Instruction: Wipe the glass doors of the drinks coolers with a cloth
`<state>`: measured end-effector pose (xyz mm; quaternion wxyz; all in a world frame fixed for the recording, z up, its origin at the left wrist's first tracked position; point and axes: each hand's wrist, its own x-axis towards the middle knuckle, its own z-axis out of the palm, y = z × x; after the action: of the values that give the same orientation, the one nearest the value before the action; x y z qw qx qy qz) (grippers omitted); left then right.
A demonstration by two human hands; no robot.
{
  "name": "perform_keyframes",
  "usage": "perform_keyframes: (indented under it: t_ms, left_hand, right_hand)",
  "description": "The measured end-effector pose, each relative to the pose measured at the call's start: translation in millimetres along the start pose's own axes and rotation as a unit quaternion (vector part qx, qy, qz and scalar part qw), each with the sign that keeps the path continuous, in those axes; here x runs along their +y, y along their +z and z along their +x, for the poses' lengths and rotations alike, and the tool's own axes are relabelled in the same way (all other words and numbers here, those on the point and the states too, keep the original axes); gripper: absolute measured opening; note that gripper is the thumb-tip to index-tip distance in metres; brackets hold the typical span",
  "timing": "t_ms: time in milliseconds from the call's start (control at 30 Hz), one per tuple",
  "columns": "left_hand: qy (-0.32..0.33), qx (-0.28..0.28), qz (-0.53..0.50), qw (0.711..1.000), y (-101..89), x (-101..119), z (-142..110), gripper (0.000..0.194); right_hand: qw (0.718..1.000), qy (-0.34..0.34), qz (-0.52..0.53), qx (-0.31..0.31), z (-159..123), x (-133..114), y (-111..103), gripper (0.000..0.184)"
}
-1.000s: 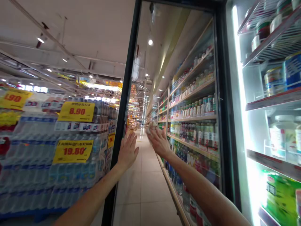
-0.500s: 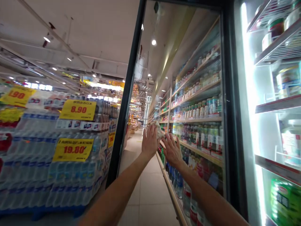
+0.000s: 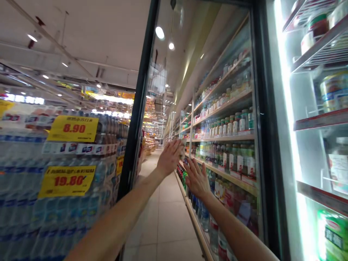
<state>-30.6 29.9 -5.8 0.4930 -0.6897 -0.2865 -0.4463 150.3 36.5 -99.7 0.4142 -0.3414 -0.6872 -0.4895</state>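
Note:
My left hand [image 3: 169,158] reaches out with its fingers extended against the glass door [image 3: 214,43], pressing a pale crumpled cloth [image 3: 181,148]. Most of that cloth is hidden behind the fingers. Lower and to the right, my right hand [image 3: 198,177] is raised to the same pane, open, its fingers spread and holding nothing. The door stands swung open in a black frame [image 3: 138,108]. Shelves of bottles [image 3: 231,125] show in or through the glass behind both hands.
At right, the lit cooler shelves [image 3: 320,121] hold jars, bottles and a green pack [image 3: 333,235]. Stacked packs of bottled water [image 3: 65,210] stand at left with yellow price signs [image 3: 72,128]. A tiled aisle floor [image 3: 170,217] runs between.
The view has shifted slightly, and the door frame and stacked water appear further left. My left hand, with the cloth, has moved a little left; my right hand stays raised near the glass.

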Motion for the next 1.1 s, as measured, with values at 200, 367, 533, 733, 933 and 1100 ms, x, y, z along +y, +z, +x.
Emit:
perform_keyframes:
  t_ms: [200,367,533,733,933,1100]
  left_hand:
    - [-0.195,0.138,0.033,0.971,7.9,-68,24,0.044]
    - [0.039,0.038,-0.024,0.998,46.5,-50,27,0.041]
    - [-0.184,0.154,-0.029,0.970,71.3,-126,59,0.040]
    - [-0.082,0.100,-0.043,0.991,112.3,-141,113,0.042]
    - [-0.114,0.106,-0.061,0.986,125.9,-191,190,0.045]
    - [-0.085,0.105,-0.065,0.989,125.1,-202,233,0.048]
  right_hand:
    - [1.000,-0.006,-0.004,0.020,2,2,17,0.052]
    - [1.000,-0.007,-0.006,0.016,15,10,33,0.052]
    - [0.999,-0.034,0.008,-0.021,39,25,53,0.053]
    - [0.998,-0.046,0.040,-0.024,41,36,73,0.056]
    - [0.996,-0.079,0.028,-0.028,103,69,75,0.047]
    - [1.000,-0.007,0.011,-0.013,231,120,63,0.046]
